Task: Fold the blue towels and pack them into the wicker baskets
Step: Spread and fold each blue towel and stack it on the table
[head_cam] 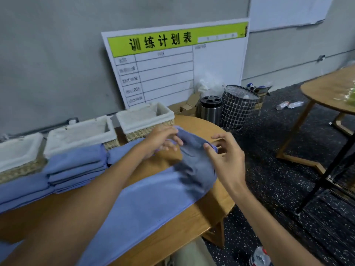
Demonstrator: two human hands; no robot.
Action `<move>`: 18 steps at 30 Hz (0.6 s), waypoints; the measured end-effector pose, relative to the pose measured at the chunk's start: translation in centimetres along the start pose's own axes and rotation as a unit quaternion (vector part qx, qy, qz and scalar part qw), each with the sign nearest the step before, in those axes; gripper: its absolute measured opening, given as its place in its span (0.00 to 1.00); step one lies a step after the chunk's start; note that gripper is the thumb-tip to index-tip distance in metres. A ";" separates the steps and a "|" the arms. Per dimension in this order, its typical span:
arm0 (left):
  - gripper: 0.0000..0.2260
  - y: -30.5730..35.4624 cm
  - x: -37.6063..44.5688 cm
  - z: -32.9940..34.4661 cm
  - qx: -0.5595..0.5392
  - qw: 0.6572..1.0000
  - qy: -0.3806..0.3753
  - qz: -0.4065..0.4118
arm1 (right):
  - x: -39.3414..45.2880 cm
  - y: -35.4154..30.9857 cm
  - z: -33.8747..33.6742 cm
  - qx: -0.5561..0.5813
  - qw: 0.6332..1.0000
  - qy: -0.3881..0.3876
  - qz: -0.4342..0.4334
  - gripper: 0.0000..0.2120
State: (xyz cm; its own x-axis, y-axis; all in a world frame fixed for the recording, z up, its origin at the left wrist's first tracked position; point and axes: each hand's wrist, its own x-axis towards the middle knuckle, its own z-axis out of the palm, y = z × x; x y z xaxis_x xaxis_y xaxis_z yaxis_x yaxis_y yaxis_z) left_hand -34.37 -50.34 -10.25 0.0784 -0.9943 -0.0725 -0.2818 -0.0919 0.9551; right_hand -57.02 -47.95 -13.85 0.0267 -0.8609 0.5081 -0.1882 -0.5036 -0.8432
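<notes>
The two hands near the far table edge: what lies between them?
In the head view, a raised fold of blue towel spans from the left hand to the right hand; both pinch it.

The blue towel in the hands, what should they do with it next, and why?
Probably bring the lifted far end toward the body and lay it over the near half. Both hands, left hand and right hand, pinch the far edge of the blue towel, which is raised, while the rest lies flat on the table. The wicker baskets look empty.
</notes>
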 end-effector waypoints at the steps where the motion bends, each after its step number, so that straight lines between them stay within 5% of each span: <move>1: 0.13 0.1 -1.6 -1.6 -0.031 0.999 -0.003 -0.037 | -0.6 -1.5 1.3 0.008 1.000 -0.021 -0.018 0.10; 7: 0.34 0.0 -12.2 -11.9 -0.125 0.987 0.052 -0.080 | -6.2 -10.4 10.1 0.058 0.982 -0.146 -0.105 0.12; 18: 0.32 -7.0 -28.9 -25.0 -0.040 0.977 0.162 -0.130 | -19.9 -17.0 23.5 0.181 0.912 -0.347 -0.125 0.12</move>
State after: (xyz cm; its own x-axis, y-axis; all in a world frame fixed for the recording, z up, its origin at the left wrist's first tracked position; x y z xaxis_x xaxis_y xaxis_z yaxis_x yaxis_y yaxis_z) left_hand -10.78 -19.59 -7.65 0.4391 -0.8677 -0.2330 -0.1378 -0.3214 0.9369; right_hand -31.26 -24.02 -13.76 0.6632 -0.4917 0.5643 0.2414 -0.5732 -0.7830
